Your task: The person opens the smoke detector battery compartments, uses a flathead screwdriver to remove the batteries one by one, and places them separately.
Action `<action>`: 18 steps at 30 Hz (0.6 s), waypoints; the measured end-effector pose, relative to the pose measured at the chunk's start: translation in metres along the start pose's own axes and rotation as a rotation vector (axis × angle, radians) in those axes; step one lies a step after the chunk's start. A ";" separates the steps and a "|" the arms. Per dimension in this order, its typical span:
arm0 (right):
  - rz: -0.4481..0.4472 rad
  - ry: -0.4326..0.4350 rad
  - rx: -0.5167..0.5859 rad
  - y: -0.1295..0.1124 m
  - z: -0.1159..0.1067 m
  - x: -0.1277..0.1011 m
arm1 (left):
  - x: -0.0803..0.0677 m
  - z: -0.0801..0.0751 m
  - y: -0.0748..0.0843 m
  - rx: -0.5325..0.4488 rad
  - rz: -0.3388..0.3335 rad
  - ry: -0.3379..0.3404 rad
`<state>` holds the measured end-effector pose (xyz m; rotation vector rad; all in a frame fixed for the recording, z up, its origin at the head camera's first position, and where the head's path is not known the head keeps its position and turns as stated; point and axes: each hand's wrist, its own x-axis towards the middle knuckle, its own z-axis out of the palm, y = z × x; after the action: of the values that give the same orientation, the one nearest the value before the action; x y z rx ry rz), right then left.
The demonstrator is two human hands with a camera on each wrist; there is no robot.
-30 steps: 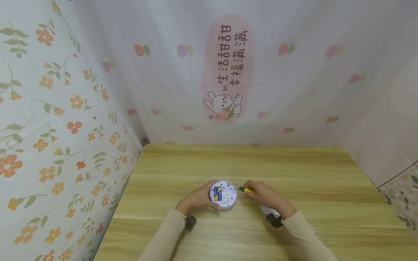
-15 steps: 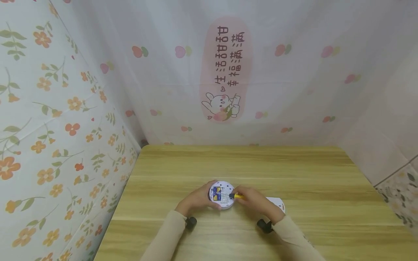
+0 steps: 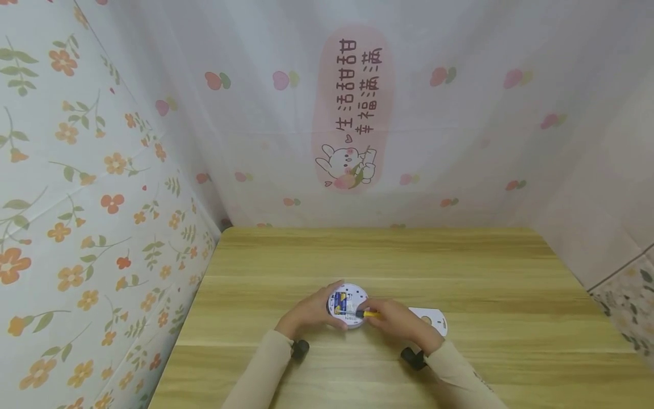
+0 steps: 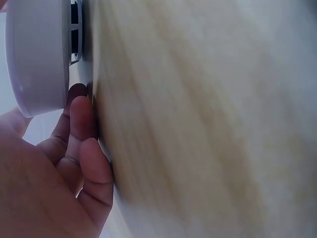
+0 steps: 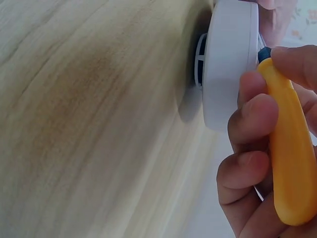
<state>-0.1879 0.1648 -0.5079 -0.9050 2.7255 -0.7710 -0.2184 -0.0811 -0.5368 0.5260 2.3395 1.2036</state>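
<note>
Left hand (image 3: 308, 313) cups the light, rigid plastic alarm (image 3: 348, 305) by its rim; right hand (image 3: 395, 319) pinches a slim screwdriver (image 3: 369, 313) over it.

Wooden table (image 3: 460, 267), floral wall sheets (image 3: 92, 170)

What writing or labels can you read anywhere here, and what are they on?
"生活甜甜" and "幸福满满": two columns on the pink oval rabbit sign on the white backdrop curtain.
Blue and yellow label inside the round white plastic device: too small to read.
Yellow-handled screwdriver, wooden table, flat white cover plate: no writing visible.
</note>
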 end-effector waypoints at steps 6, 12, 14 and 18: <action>-0.008 -0.007 -0.047 -0.004 -0.005 0.000 | 0.000 0.000 0.000 0.007 0.000 -0.001; -0.042 -0.024 -0.077 -0.008 -0.011 0.003 | 0.000 0.000 0.000 -0.001 0.002 0.002; -0.063 -0.038 -0.079 -0.010 -0.015 0.004 | 0.001 0.000 0.000 0.004 -0.001 0.005; -0.090 -0.070 -0.082 -0.013 -0.022 0.008 | 0.001 0.000 0.000 0.006 -0.011 0.015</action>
<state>-0.1942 0.1603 -0.4817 -1.0578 2.6893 -0.6342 -0.2188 -0.0802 -0.5370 0.5072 2.3565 1.2004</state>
